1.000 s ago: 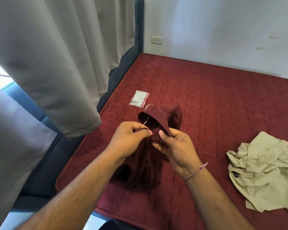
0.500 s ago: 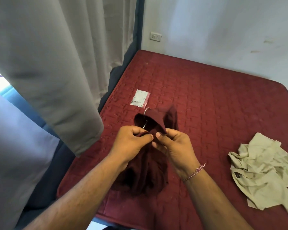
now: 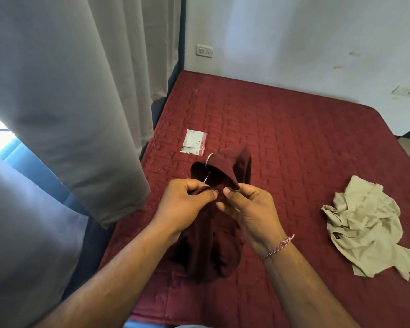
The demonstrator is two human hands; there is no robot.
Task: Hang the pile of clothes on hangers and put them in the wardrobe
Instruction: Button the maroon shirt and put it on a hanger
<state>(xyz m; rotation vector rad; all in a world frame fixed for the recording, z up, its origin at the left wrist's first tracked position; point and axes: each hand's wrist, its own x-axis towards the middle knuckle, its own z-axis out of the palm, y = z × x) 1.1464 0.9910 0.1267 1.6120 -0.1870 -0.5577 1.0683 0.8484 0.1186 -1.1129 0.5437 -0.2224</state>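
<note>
Right now we have our left hand (image 3: 186, 204) and right hand (image 3: 249, 207) both pinching the maroon garment (image 3: 208, 245) above the bed (image 3: 294, 143), threading a wire hanger (image 3: 208, 162) through it (only its hook shows). Farther right, the beige shirt (image 3: 362, 228) lies unhung; no wardrobe is visible.

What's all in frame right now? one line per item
maroon garment: 1, dark red, near edge of mattress, held up by both hands
hanger hook: 1, silver wire, poking from the garment's top
beige garment: 1, crumpled, right on mattress
mattress: 1, red quilted
packet: 1, white and red, flat beyond the garment
curtains: grey, left
wall socket: 1, white
bracelet: 1, pink-white, right wrist
left hand: fingers pinch garment
right hand: fingers pinch garment
</note>
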